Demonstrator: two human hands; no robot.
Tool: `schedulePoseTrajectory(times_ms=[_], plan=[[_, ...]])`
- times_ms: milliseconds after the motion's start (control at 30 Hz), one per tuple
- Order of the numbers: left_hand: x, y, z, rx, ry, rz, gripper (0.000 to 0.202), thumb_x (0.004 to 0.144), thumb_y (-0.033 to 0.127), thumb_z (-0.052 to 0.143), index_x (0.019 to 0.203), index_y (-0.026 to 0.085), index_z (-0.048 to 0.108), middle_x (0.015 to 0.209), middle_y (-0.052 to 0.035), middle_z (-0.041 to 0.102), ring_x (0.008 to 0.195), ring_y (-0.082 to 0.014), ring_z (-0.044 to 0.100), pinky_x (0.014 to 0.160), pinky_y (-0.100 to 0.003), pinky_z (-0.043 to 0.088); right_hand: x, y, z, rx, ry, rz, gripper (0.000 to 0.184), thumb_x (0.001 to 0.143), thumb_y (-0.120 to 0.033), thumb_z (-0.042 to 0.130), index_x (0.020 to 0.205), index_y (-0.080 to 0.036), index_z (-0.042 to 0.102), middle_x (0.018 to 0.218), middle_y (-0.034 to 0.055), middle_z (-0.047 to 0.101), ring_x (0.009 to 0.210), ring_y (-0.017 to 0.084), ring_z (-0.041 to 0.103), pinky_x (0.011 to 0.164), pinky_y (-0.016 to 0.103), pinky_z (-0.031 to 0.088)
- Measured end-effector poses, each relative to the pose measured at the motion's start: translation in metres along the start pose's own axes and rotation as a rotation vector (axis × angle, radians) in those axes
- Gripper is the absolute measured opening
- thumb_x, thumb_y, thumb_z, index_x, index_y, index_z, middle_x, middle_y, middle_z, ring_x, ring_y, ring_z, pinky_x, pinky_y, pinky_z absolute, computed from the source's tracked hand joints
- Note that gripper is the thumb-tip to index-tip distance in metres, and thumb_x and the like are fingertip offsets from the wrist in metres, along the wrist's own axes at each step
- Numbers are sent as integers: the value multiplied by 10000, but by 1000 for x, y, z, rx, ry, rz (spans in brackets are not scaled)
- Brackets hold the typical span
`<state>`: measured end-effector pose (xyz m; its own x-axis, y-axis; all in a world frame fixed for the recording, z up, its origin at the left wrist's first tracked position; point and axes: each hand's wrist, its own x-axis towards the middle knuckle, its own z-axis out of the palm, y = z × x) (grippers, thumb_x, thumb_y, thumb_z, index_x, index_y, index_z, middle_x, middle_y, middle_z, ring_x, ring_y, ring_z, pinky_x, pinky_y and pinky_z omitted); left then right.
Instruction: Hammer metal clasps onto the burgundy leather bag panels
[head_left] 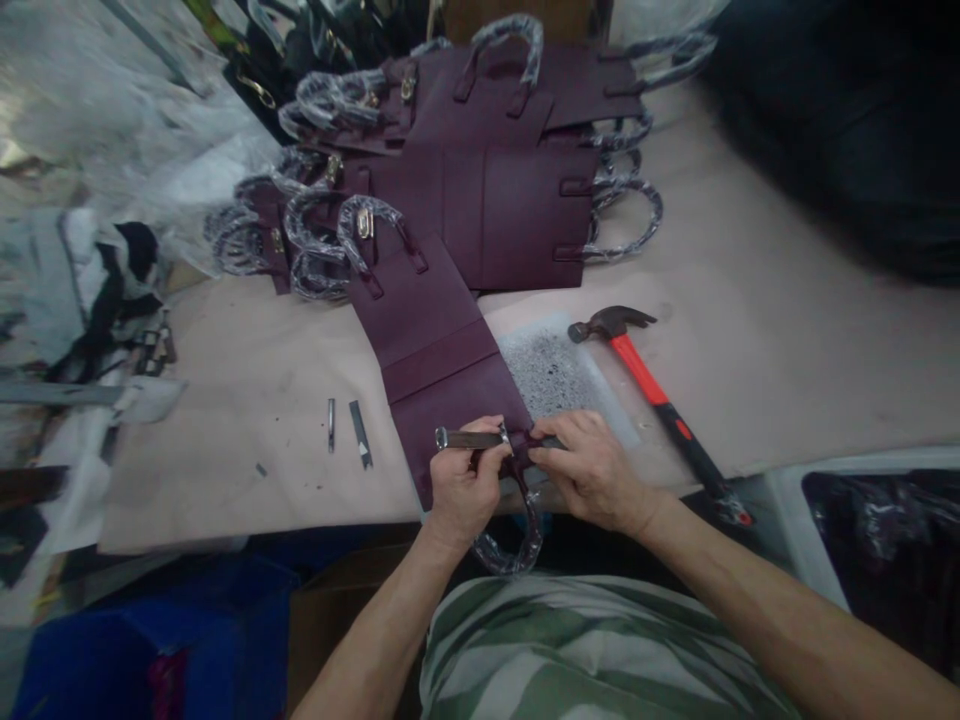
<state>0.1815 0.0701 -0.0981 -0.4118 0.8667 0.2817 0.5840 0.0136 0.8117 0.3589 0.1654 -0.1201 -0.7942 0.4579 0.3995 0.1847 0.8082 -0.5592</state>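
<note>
A burgundy bag panel, smooth and band-seamed across, with plastic-wrapped handles at both ends, lies on the table left of the claw hammer. The left hand has its fingers closed around a metal rod-shaped tool; the right hand pinches a narrow dark piece, and both hide the panel's near end. Leftward and beyond the hammer, more burgundy panels overlap; just left, a speckled sheet; much farther left, two small metal tools.
</note>
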Motion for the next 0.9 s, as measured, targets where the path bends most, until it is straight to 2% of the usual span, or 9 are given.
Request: schedulePoseTrajectory(times_ms=[200, 400, 467, 567, 633, 700, 767, 833, 900], plan=[[-3, 0, 5, 40, 48, 15, 111, 879, 213, 632, 953, 164, 698, 1006, -83, 757, 978, -212, 724, 946, -371, 581, -3, 2, -3, 104, 32, -18, 199, 845, -89, 502, 925, -205, 643, 1077, 86, 649, 994, 244, 548, 829, 423, 388], [-5, 4, 9, 121, 71, 135, 128, 893, 213, 606, 986, 166, 681, 1017, -93, 756, 977, -220, 728, 929, -366, 590, -8, -6, -16, 233, 133, 39, 182, 887, -106, 492, 921, -218, 631, 1008, 78, 654, 927, 219, 586, 816, 407, 458], [-6, 4, 10, 149, 79, 169, 134, 900, 209, 597, 1005, 168, 671, 1021, -95, 752, 980, -219, 727, 927, -362, 591, -16, -6, -27, 128, 223, 126, 169, 894, -116, 496, 922, -220, 627, 1004, 86, 653, 927, 226, 593, 828, 406, 474], [-7, 3, 13, 165, 74, 207, 136, 909, 185, 584, 1024, 169, 656, 1032, -96, 743, 996, -215, 719, 938, -354, 584, -31, 3, -50, -220, 304, 341, 130, 885, -184, 528, 969, -190, 626, 1062, 143, 646, 983, 289, 584, 873, 454, 462], [-7, 2, 14, 166, 51, 233, 149, 909, 163, 574, 1040, 167, 646, 1031, -96, 737, 1008, -214, 713, 945, -350, 578, -38, 16, -65, -421, 239, 533, 224, 851, -261, 563, 1035, -145, 619, 1100, 203, 620, 999, 346, 567, 850, 484, 453], [-8, 1, 14, 171, 32, 239, 169, 905, 147, 568, 1059, 164, 637, 1031, -99, 732, 1018, -218, 708, 943, -351, 576, -40, 29, -76, -448, 95, 722, 293, 806, -309, 582, 1036, -130, 607, 1024, 210, 612, 926, 354, 572, 772, 466, 454], [-8, 1, 15, 167, 20, 228, 188, 899, 141, 569, 1075, 166, 629, 1057, -104, 726, 1030, -225, 704, 942, -356, 576, -35, 40, -82, -251, -30, 892, 239, 744, -298, 594, 943, -166, 587, 854, 139, 596, 774, 293, 566, 660, 398, 440], [-9, 1, 15, 146, 14, 205, 209, 893, 143, 571, 1093, 177, 624, 1090, -102, 722, 1043, -229, 702, 952, -364, 574, -23, 43, -85, 116, -118, 1013, 181, 682, -274, 586, 843, -204, 541, 728, 64, 547, 648, 219, 519, 568, 330, 409], [-9, 2, 16, 115, 10, 179, 228, 890, 147, 572, 1107, 192, 622, 1111, -95, 720, 1051, -230, 701, 960, -371, 574, -9, 36, -91, 482, -191, 1064, 160, 655, -297, 572, 763, -222, 481, 649, 12, 483, 547, 158, 445, 492, 281, 375]])
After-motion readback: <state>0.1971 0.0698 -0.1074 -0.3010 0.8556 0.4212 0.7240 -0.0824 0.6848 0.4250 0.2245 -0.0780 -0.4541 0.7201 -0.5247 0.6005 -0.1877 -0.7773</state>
